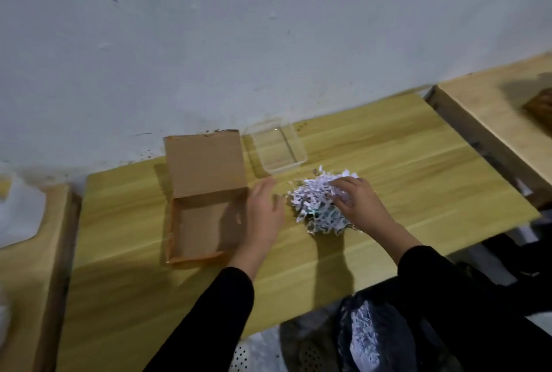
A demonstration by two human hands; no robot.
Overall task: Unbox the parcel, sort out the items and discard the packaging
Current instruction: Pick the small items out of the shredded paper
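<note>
An open brown cardboard box (197, 228) lies on the wooden table (403, 168), its lid flap standing up at the back; its inside looks bare. To its right lies a heap of white shredded paper (313, 195) with something teal partly buried in it. My right hand (355, 201) rests on top of the heap, fingers pressed into the shreds. My left hand (264, 216) hovers between the box and the heap, fingers apart, holding nothing. A clear plastic tray (276, 146) sits behind, near the wall.
A black bin bag (373, 338) with shredded paper inside hangs below the table's front edge. A second table (490, 114) stands to the right with a brown object at its far edge. White packaging (18, 210) lies on a surface at the left.
</note>
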